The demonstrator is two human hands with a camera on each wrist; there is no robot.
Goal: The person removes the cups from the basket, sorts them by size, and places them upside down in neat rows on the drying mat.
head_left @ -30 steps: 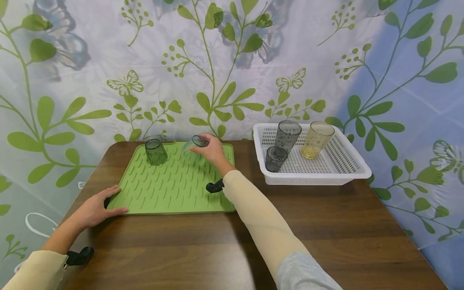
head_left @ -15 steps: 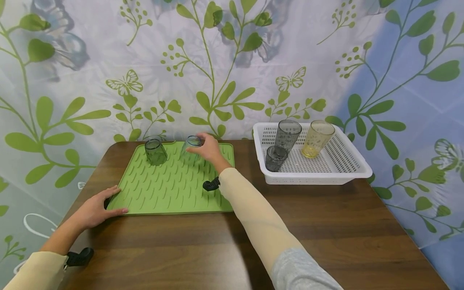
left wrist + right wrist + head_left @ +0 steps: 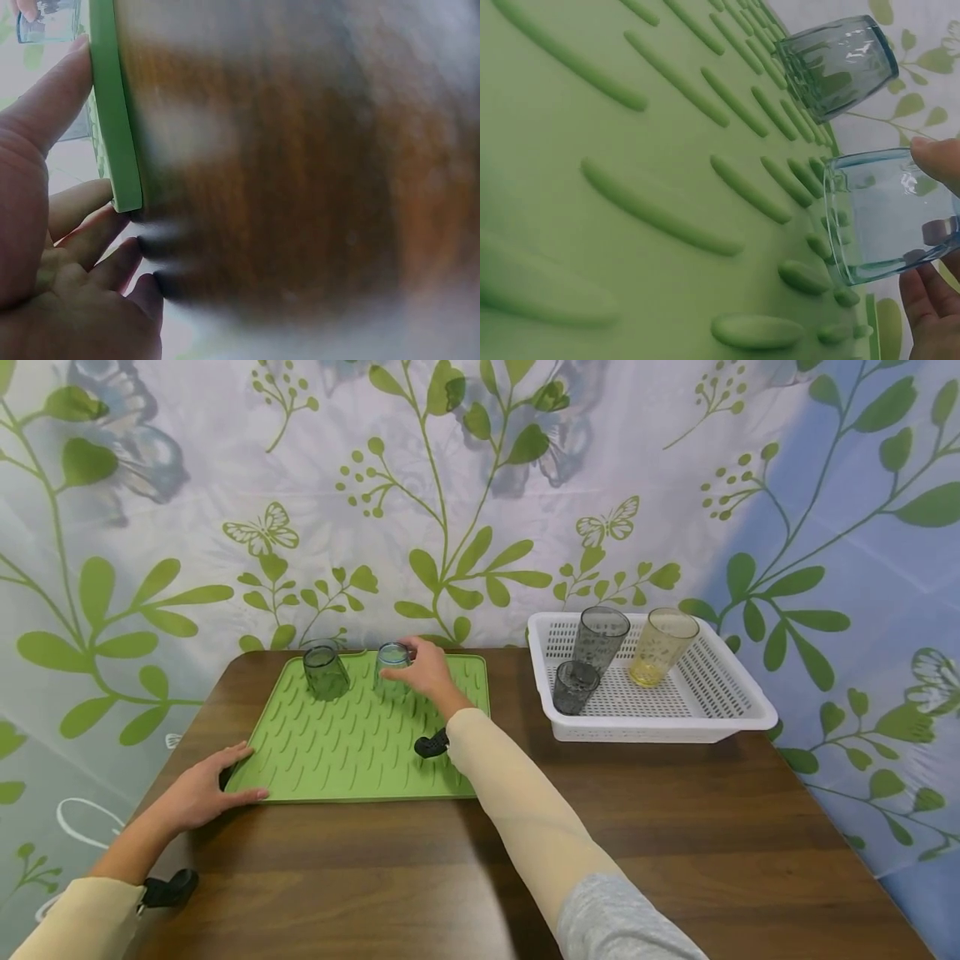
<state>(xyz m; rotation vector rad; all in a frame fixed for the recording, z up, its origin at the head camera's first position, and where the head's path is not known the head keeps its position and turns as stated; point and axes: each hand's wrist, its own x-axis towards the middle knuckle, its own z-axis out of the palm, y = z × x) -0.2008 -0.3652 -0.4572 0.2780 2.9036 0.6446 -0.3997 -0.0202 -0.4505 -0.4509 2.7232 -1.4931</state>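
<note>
clamping right hand [image 3: 427,668] on blue glass [image 3: 389,660] near back edge of mat [image 3: 345,747]; resting left hand [image 3: 197,790], fingers apart, at its front left corner.

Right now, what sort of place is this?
Maybe a kitchen-like spot for drying dishes, but I can't be sure. There's a ribbed green mat with a dark green glass on it, and a white basket holding more glasses.
</note>
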